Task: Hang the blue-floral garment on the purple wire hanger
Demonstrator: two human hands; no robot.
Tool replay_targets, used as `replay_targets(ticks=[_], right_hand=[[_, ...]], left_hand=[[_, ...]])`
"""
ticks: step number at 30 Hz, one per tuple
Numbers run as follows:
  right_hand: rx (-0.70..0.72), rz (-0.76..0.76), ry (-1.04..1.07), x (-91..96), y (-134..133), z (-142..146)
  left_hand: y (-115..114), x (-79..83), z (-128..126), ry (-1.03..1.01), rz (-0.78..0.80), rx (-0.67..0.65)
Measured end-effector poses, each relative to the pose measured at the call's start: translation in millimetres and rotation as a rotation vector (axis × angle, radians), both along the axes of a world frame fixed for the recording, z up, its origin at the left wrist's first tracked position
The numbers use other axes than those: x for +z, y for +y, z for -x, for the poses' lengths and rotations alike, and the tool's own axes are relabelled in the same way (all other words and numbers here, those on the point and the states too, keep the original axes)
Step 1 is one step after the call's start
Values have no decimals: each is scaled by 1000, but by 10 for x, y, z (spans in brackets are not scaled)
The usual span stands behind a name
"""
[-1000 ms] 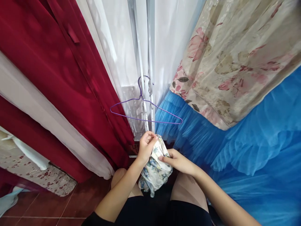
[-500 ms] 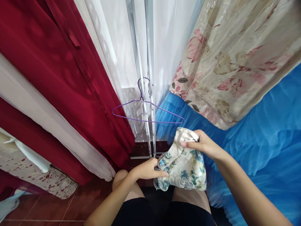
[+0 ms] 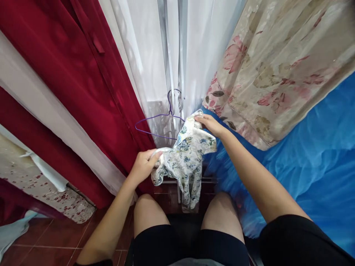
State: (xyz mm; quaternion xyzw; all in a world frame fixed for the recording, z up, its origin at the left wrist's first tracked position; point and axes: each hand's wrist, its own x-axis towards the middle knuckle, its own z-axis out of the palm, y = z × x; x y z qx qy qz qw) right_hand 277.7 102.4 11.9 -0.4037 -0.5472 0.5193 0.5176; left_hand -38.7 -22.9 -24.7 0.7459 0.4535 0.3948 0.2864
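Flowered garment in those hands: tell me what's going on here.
A person's left hand and right hand hold a white flowered garment spread between them, the right hand higher, with the lower part hanging loose. Behind it is a purple hanger, its left side bare and its right side hidden by the garment. Red drapery hangs to the left, blue gathered fabric to the right.

The garment (image 3: pixel 188 153), white with a blue-and-green flower print, is held up creased at its 9 and 1 o'clock ends, narrow folds hanging toward 6. At its 11 o'clock, the hanger (image 3: pixel 170 112), thin and purple, is hung upright, its right part hidden.
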Motion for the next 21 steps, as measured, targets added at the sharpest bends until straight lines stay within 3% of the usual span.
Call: replay_targets(ticks=[4, 10, 14, 18, 21], right_hand=[[191, 139, -24, -95, -123, 171], [281, 98, -6, 62, -316, 3], [309, 45, -111, 216, -360, -51], [299, 78, -100, 266, -438, -14], [285, 156, -56, 251, -516, 4]], left_hand=[[74, 119, 285, -60, 53, 15], [583, 22, 1099, 504, -114, -18], [957, 126, 1489, 594, -160, 155], [1176, 372, 1281, 420, -373, 415], [1300, 473, 896, 210, -345, 443]])
